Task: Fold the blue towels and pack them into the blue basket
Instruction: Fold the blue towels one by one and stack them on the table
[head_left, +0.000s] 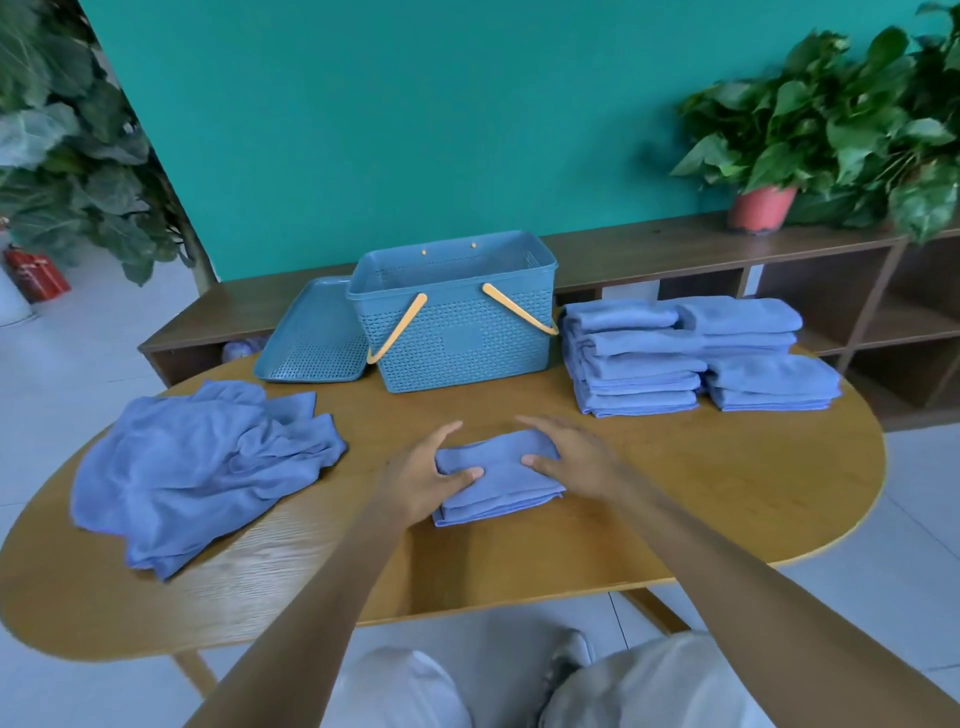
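Table (675, 483) holds basket (457, 332), lid (311, 338), stacked towels (639, 358).

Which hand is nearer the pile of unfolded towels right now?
Left. The left hand grips the folded towel's edge facing the unfolded pile; the right hand holds its far side.

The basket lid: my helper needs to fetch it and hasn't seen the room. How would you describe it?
On the oval wooden table, find the blue basket with orange handles at the back. The basket lid is the flat blue perforated tray leaning against its left side, rigid plastic, unlike the crumpled towels in front.
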